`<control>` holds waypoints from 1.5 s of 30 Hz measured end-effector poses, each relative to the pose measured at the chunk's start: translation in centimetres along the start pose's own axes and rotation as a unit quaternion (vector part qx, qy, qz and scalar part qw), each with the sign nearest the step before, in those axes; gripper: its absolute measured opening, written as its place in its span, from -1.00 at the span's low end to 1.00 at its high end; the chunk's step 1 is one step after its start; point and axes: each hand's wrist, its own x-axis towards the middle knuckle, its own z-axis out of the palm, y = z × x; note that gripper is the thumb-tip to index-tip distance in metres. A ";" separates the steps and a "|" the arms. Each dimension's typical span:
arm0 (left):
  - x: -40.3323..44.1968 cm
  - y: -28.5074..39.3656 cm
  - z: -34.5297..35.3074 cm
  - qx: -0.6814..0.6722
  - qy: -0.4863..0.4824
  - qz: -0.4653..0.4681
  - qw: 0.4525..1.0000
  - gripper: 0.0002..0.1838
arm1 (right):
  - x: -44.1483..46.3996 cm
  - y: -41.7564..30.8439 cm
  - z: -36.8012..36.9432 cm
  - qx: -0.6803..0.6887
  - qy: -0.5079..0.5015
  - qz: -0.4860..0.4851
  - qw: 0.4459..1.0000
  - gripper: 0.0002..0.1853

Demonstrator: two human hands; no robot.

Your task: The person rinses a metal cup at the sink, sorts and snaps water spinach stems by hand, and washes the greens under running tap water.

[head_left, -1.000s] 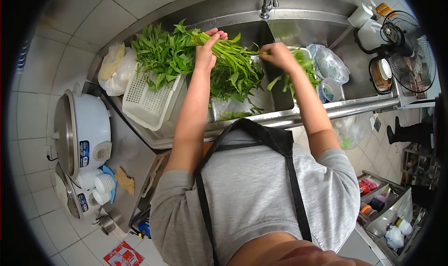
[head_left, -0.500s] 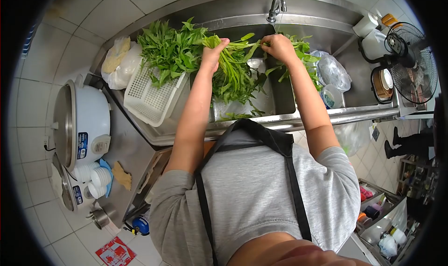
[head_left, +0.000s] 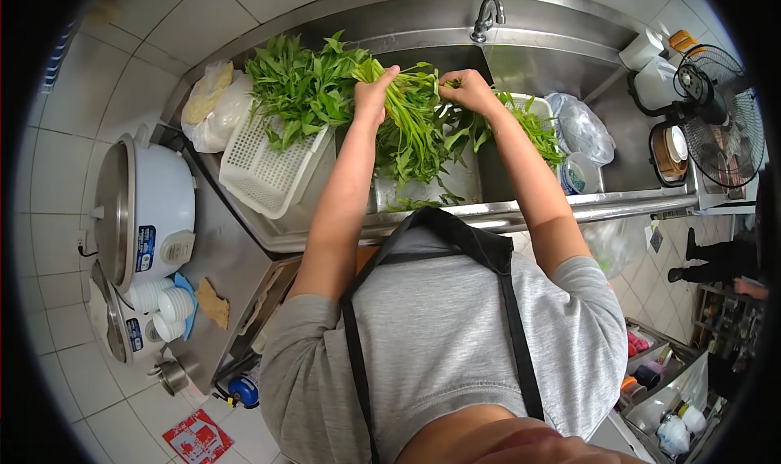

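Observation:
My left hand (head_left: 371,98) is closed around a bunch of long-stemmed leafy greens (head_left: 400,106), which look like water spinach, over the left sink basin. The leaves hang down toward the basin floor (head_left: 455,175). Just right of the bunch, my right hand (head_left: 472,92) pinches a stem of the same greens, with leaves drooping below the fingers. To the left, a heap of leafy greens (head_left: 305,78) lies on a white perforated basket (head_left: 268,159). More cut greens (head_left: 533,130) fill a white basket in the right basin, partly behind my right forearm.
A faucet (head_left: 488,17) rises behind the sink. Plastic bags (head_left: 587,130) and a round tub (head_left: 579,174) sit at right, near a black fan (head_left: 716,110). A large rice cooker (head_left: 154,212) stands on the left counter. Another person's legs (head_left: 716,261) show at far right.
My right hand has shifted slightly left and down, closer to the bunch. The stem stretched between the hands no longer shows. The basket in the right basin is more exposed. My left hand stays nearly still.

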 end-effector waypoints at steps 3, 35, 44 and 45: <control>0.1 0.0 -0.2 0.012 -0.011 -0.008 1.000 -0.66 | 0.3 1.1 0.4 -0.016 0.042 0.012 0.999 -0.79; 0.8 0.8 -2.0 -0.088 0.021 0.023 0.996 -0.76 | -2.4 4.4 -10.1 0.509 0.193 0.103 0.832 -0.81; 1.0 0.9 0.7 -0.041 -0.103 -0.001 0.994 -0.76 | 0.2 -0.7 -8.2 0.041 0.100 0.062 0.992 -0.73; 1.1 0.8 1.0 -0.035 -0.123 -0.004 0.992 -0.74 | 0.2 -1.9 -7.1 0.008 0.084 0.007 0.996 -0.68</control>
